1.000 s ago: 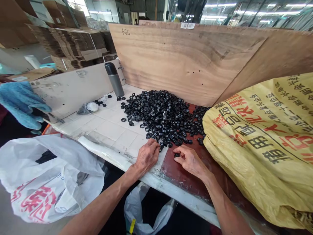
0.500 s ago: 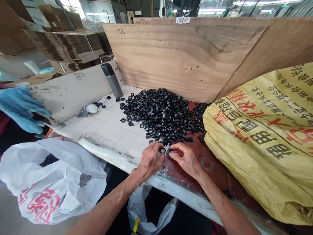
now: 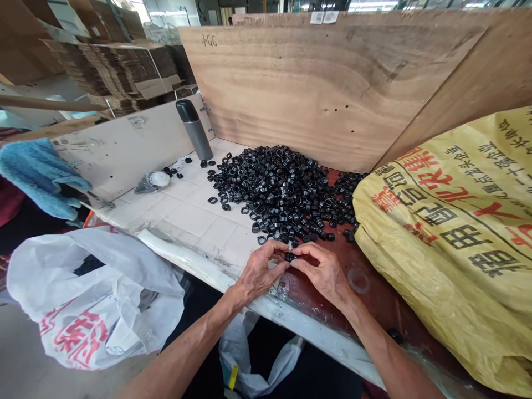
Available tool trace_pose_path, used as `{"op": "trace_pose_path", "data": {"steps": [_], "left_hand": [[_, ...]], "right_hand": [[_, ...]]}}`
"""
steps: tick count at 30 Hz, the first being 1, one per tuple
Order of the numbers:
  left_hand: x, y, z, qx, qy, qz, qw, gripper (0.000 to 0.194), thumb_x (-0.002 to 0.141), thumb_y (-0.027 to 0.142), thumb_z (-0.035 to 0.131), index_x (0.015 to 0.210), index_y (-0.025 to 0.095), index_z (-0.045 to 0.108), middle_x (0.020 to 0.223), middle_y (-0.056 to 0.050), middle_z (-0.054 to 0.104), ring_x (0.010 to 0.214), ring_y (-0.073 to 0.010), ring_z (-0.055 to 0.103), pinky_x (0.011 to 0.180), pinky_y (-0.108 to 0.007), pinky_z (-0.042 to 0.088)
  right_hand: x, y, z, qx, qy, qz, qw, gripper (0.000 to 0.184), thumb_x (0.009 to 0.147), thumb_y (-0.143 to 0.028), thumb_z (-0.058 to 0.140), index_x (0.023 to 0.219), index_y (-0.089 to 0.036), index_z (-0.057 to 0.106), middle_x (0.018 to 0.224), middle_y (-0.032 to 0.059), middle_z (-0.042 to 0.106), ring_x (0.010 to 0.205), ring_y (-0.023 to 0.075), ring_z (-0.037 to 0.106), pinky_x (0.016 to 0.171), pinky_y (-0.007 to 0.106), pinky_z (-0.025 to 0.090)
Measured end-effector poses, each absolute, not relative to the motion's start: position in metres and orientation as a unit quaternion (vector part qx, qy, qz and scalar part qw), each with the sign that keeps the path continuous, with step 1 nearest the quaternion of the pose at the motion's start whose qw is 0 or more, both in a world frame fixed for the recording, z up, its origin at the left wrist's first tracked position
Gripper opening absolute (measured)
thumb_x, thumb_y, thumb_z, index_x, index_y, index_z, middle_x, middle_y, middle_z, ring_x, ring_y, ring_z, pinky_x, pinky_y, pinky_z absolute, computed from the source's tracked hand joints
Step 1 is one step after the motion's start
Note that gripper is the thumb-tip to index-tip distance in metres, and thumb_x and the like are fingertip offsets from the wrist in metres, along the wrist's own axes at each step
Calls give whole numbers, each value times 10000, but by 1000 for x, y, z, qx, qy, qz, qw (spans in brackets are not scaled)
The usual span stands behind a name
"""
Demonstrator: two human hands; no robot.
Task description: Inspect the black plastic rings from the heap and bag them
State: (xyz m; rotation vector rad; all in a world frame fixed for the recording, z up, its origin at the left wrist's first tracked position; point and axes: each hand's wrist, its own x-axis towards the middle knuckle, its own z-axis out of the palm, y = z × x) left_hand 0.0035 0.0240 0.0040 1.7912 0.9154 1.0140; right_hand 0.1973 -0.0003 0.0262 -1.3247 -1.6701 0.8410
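Between my fingertips, over the table's near edge, is a small black plastic ring (image 3: 290, 256). My left hand (image 3: 262, 267) pinches it from the left. From the right, my right hand (image 3: 322, 270) has thumb and forefinger closed on it too; any separate small piece in those fingers is hidden. Just beyond both hands lies a heap of black plastic rings (image 3: 282, 194), with a few strays at its left side.
A yellow woven sack (image 3: 449, 260) bulges over the table's right side. Behind the heap stands a plywood board (image 3: 324, 94). A grey flask (image 3: 195, 133) is at the back left, and a white plastic bag (image 3: 100, 305) hangs at the left front. Another open bag (image 3: 286, 360) sits below the edge.
My hands have come together; the ring in my left fingers now touches my right fingertips as well. The view has tilted down slightly.
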Motion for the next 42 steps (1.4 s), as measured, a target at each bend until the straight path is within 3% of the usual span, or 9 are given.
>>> {"op": "trace_pose_path", "data": {"steps": [5,8,14,20,25,31,34,37,42], "left_hand": [[2,31,-3,670,332,431,505,249,842,207,692,1090,212,692,1318,-102,548,1017,-192,658,843,-349,596],[3,31,-2,661,344,431,509,241,827,229,723,1066,207,717,1222,-95,637,1088,-227,648,927,-376,565],[6,26,0,577,364,395,616,311,852,297,714,1135,174,671,928,-53,733,834,-180,705,799,-312,584],[5,26,-2,654,354,430,512,240,870,272,694,1097,193,699,1070,-65,690,911,-172,692,834,-296,572],[4,26,2,676,338,437,487,220,895,267,671,1104,201,696,1069,-67,693,955,-181,690,854,-302,568],[4,24,4,668,327,440,504,209,900,251,662,1101,205,688,1091,-66,682,975,-183,686,865,-312,577],[3,23,4,667,328,438,505,215,899,246,660,1109,204,680,1112,-71,671,992,-188,681,877,-322,577],[2,23,5,686,330,428,487,216,893,241,665,1104,198,679,1081,-69,677,977,-187,675,877,-323,573],[3,23,3,648,344,438,519,213,897,250,648,1101,194,666,1114,-72,661,937,-179,687,853,-313,582]], "right_hand": [[196,-1,23,-534,-647,336,427,89,856,-277,712,929,-227,704,922,17,694,786,171,649,715,275,518],[196,-1,23,-526,-645,339,438,92,853,-271,715,935,-228,709,931,19,697,791,172,660,714,275,531],[196,0,26,-510,-661,317,449,94,867,-249,704,958,-232,721,966,32,699,871,185,674,763,283,546],[194,0,21,-504,-690,265,447,79,893,-256,690,967,-234,706,953,34,707,880,191,680,791,297,545],[192,-3,13,-505,-704,227,445,214,939,-264,637,1151,-235,626,992,43,714,872,183,694,795,286,552],[195,-7,17,-486,-734,239,410,233,956,-251,581,1184,-208,562,899,34,672,770,165,656,740,270,521],[197,-7,17,-491,-745,236,385,91,970,-258,551,998,-200,614,778,14,637,691,153,616,686,262,478],[196,-6,16,-510,-749,217,362,331,1008,-286,474,693,-208,541,584,-26,494,540,125,492,578,264,385],[193,-9,25,-519,-719,276,371,177,957,-350,571,867,-201,604,617,-40,515,543,118,488,538,245,366]]}}
